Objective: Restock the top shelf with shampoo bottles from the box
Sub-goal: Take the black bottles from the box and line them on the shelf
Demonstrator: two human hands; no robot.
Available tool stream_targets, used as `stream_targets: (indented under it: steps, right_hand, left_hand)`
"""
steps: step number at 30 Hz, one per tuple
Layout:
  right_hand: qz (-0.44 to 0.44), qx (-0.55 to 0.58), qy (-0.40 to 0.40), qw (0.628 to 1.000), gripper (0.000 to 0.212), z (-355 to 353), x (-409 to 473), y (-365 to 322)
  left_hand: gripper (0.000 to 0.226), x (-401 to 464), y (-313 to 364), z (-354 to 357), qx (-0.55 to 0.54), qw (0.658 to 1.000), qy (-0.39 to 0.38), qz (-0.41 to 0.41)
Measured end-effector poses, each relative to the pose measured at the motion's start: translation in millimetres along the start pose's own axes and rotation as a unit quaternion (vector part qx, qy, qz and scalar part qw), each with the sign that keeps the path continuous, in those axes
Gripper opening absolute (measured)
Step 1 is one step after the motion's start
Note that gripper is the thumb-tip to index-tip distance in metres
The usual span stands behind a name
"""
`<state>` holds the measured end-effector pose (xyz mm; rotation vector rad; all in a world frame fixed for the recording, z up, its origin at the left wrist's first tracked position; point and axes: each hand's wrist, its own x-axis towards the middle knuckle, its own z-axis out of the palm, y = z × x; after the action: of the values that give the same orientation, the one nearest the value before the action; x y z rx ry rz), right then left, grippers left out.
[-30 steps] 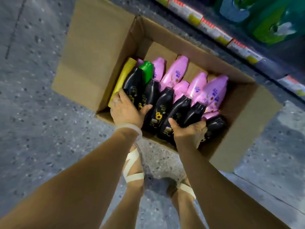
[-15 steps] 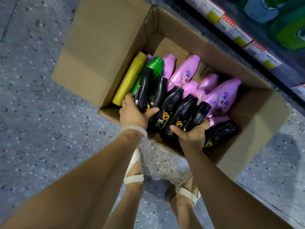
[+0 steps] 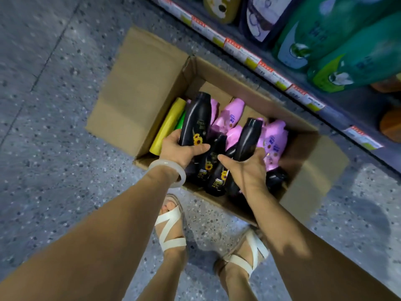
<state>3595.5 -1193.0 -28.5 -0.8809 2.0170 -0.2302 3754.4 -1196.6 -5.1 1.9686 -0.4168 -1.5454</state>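
Note:
An open cardboard box sits on the floor in front of my feet. It holds black shampoo bottles with sunflower labels, several pink bottles, a yellow bottle and a green one. My left hand grips one black shampoo bottle by its base, lifted above the others. My right hand grips a second black shampoo bottle, also raised. More black bottles lie between my hands in the box.
A low shelf edge with price tags runs diagonally past the box's far side. Large green refill bottles and dark pouches stand on it. Speckled grey floor lies to the left. My sandalled feet stand just before the box.
Both hands closed on black bottles and lifted them up out of the row. The view rose and tilted, bringing the low shelf into sight.

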Motion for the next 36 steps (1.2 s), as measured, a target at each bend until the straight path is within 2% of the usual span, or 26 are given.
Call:
stream_targets:
  steps: [5,10,14,20,24,31,36]
  right_hand:
    - [-0.049,0.019,0.058,0.997,0.077,-78.1,-23.1,-57.0]
    - [-0.133,0.056,0.064,0.987,0.091,-165.9,-66.6,-103.3]
    - [-0.178,0.078,0.063,0.979,0.091,-236.8,-117.0,-133.4]
    - [-0.233,0.128,0.182,0.947,0.09,-336.0,-204.0,-169.0]
    - [-0.241,0.158,0.235,0.928,0.092,-393.3,-248.9,-188.1]
    - [-0.273,0.213,0.311,0.885,0.083,-491.4,-337.4,-226.4]
    - [-0.315,0.253,0.362,0.84,0.083,-555.6,-396.8,-234.1]
  left_hand:
    - [0.034,-50.2,61.1,28.5,-0.02,0.997,-0.027,0.071]
    - [0.034,-118.7,142.0,50.4,-0.027,0.987,-0.059,0.145]
    - [0.034,-182.9,202.7,62.2,-0.036,0.978,-0.071,0.193]
    - [0.03,-284.8,268.5,82.3,-0.043,0.957,-0.118,0.26]
    - [0.031,-346.0,308.4,93.8,-0.022,0.933,-0.194,0.304]
    - [0.031,-457.8,393.3,99.8,0.019,0.877,-0.248,0.41]
    - [0.032,-538.2,433.2,112.8,0.014,0.85,-0.294,0.436]
